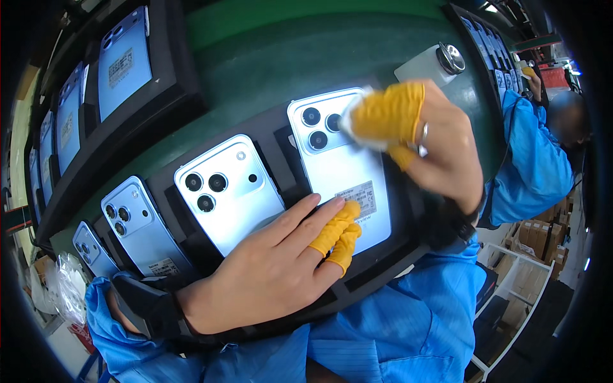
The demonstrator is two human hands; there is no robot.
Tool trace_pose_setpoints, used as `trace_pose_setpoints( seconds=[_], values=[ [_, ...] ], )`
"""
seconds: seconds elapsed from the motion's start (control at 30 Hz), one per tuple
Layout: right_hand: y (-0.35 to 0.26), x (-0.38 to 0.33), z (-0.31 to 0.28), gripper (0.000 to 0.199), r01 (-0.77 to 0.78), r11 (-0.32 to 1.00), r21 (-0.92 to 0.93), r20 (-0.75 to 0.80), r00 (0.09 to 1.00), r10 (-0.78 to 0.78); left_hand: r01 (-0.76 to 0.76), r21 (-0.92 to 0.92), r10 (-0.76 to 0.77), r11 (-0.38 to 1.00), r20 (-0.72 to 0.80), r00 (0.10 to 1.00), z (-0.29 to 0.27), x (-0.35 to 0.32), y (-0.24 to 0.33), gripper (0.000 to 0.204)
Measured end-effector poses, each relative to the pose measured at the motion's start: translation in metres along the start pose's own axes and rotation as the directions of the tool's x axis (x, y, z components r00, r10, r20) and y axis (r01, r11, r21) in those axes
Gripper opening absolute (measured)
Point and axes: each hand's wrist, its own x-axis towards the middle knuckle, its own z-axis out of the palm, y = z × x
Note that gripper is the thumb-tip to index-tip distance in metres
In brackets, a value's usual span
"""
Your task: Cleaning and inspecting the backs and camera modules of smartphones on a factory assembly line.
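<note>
A light blue smartphone (pixel 341 167) lies back up in a black foam tray, its camera lenses at the far end and a printed label lower down. My left hand (pixel 274 262) rests across it, fingers stretched out, with yellow finger cots on some of them and nothing gripped. Pinched in my right hand (pixel 447 137), which also wears yellow finger cots, is a white wipe (pixel 348 122) pressed against the phone's camera area. The wipe is partly hidden by the fingers. Just left is a second light blue phone (pixel 227 207), partly covered by my left hand.
More phones (pixel 143 223) sit further left in the black foam tray (pixel 290 167). Another phone tray (pixel 182 96) stands at the far left. A whitish bottle with a metal top (pixel 421 65) is on the green table (pixel 306 51). At right, a blue-sleeved person (pixel 533 166) works nearby.
</note>
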Motion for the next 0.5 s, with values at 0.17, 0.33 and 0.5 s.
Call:
trace_pose_setpoints(
  seconds=[0.17, 0.33, 0.5],
  values=[
    [-0.017, -0.009, -0.014, 0.018, -0.122, 0.949, 0.291, 0.176, 0.982, 0.072, 0.008, 0.022, -0.008, 1.0, 0.005, 1.0, -0.001, -0.006, 0.004, 0.022],
    [-0.015, -0.004, -0.022, 0.021, -0.189, 0.843, 0.504, -0.037, 0.97, 0.24, 0.014, -0.052, -0.018, 0.999, -0.065, 0.998, -0.001, -0.005, 0.007, 0.018],
    [-0.033, 0.024, -0.017, 0.026, -0.3, 0.727, 0.618, -0.016, 0.919, 0.393, 0.064, 0.139, -0.07, 0.988, 0.038, 0.997, -0.028, -0.025, 0.039, 0.018]
  ],
)
